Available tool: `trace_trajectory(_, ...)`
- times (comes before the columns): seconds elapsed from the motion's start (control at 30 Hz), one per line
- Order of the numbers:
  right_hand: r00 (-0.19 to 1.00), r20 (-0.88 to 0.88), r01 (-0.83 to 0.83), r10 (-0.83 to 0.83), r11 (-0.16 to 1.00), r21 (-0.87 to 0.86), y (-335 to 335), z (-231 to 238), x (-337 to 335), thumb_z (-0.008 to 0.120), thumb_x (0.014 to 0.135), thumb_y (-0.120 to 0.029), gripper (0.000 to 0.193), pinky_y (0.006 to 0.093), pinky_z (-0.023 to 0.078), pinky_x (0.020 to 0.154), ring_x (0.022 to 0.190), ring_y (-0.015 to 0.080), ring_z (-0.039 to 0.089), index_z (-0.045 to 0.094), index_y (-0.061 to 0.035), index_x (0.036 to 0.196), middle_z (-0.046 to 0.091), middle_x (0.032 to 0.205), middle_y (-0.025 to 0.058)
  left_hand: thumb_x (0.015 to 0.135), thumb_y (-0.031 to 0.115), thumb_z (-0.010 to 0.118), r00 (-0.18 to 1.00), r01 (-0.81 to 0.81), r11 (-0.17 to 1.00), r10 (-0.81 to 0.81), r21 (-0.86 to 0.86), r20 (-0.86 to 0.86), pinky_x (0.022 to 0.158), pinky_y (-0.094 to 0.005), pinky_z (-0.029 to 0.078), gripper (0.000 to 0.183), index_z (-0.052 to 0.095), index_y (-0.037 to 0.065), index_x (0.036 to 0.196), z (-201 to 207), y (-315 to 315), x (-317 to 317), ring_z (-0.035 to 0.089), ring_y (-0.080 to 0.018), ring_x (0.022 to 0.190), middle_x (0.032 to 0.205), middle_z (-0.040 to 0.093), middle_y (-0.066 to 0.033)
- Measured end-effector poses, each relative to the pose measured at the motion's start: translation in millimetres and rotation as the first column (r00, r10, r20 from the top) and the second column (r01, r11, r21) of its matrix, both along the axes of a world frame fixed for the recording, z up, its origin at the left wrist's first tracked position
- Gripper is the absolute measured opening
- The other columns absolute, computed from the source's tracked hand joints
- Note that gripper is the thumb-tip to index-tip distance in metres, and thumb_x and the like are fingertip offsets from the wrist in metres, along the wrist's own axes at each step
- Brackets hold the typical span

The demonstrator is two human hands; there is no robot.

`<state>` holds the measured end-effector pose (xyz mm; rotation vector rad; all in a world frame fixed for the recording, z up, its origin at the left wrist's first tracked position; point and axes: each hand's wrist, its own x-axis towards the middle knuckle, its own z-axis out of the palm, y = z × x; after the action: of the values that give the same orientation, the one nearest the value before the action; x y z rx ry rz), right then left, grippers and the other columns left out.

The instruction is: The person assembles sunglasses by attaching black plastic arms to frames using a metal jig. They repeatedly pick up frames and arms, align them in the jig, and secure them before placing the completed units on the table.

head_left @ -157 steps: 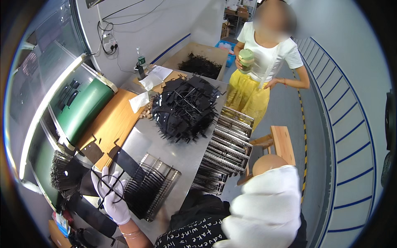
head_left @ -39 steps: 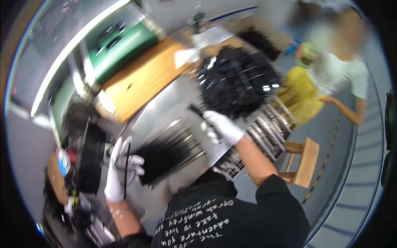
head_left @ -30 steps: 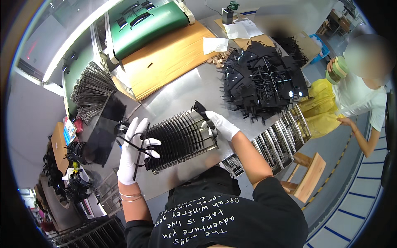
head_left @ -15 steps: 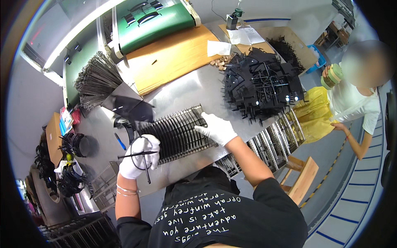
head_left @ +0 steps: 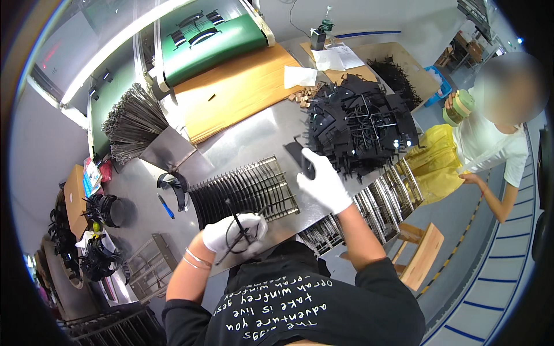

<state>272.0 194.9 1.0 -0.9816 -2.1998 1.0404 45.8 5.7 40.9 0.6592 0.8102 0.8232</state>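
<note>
- At the near side of the slotted silver metal rack (head_left: 287, 185) of curved black strips (head_left: 216, 195), the white-gloved left hand (head_left: 231, 229) grasps a thin black crossed-rod piece (head_left: 243, 233) (contact with the rack unclear).
- Right of the rack, the white-gloved right hand (head_left: 325, 185) grips a flat black plate (head_left: 298, 156), blurred, the fingers partly hidden.
- The rack lies nearer the left hand, long axis roughly left to right.
- Beyond: a heap of glossy black parts (head_left: 352, 115).
</note>
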Motion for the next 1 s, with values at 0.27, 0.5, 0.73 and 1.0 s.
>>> trace_trajectory(0.27, 0.973, -0.2, -0.132, -0.112, 0.439, -0.889, 32.3, -93.9, -38.3, 0.05, 0.108, -0.045, 0.04, 0.0262, 0.048, 0.056, 0.062, 0.0105, 0.057, 0.063, -0.0117, 0.124, 0.065, 0.088, -0.001, 0.102, 0.019, 0.058, 0.477, -0.65, 0.436, 0.872, 0.623, -0.113, 0.068, -0.0306, 0.053, 0.015, 0.063, 0.009, 0.093, 3.5, -6.7, -1.4, 0.063, -0.0167, 0.077, 0.089, 0.067, -0.0048)
trace_trajectory(0.5, 0.984, -0.166, -0.172, 0.061, 0.564, -0.807, 22.9, -66.2, -57.9, 0.048, 0.108, -0.044, 0.052, 0.0267, 0.049, 0.054, 0.064, 0.0118, 0.058, 0.051, -0.0095, 0.146, 0.066, 0.101, 0.0056, 0.103, 0.029, 0.062, 0.276, -0.377, 0.263, 0.947, 0.888, -0.164, 0.081, -0.0378, 0.054, 0.041, 0.055, -0.002, 0.129, 185.6, 113.7, -79.3, 0.061, -0.0195, 0.088, 0.112, 0.064, -0.0126)
trace_trajectory(0.73, 0.992, -0.057, -0.124, 0.111, 0.85, -0.512, 6.3, -94.1, -49.3, 0.056, 0.104, -0.042, 0.073, 0.042, 0.04, 0.117, 0.142, 0.0356, 0.051, 0.03, -0.0063, 0.163, 0.052, 0.153, 0.0252, 0.102, 0.014, 0.059, 0.484, 0.295, 0.472, 0.676, 0.831, -0.556, 0.107, -0.0398, 0.049, 0.042, 0.057, 0.0, 0.141, 73.7, 124.7, 21.2, 0.065, -0.0274, 0.12, 0.134, 0.064, -0.0184)
trace_trajectory(1.0, 0.908, 0.405, -0.141, 0.109, 0.989, 0.048, 0.7, -10.4, -18.6, 0.053, 0.099, -0.065, 0.066, 0.045, 0.056, 0.095, 0.118, 0.0341, 0.067, 0.061, -0.0119, 0.138, 0.064, 0.137, 0.0144, 0.11, 0.025, 0.054, 0.997, -0.079, 0.982, 0.076, 0.17, 0.028, 0.104, -0.04, 0.054, 0.037, 0.059, -0.003, 0.134, -32.9, 47.6, 39.3, 0.067, -0.0265, 0.117, 0.129, 0.068, -0.013)
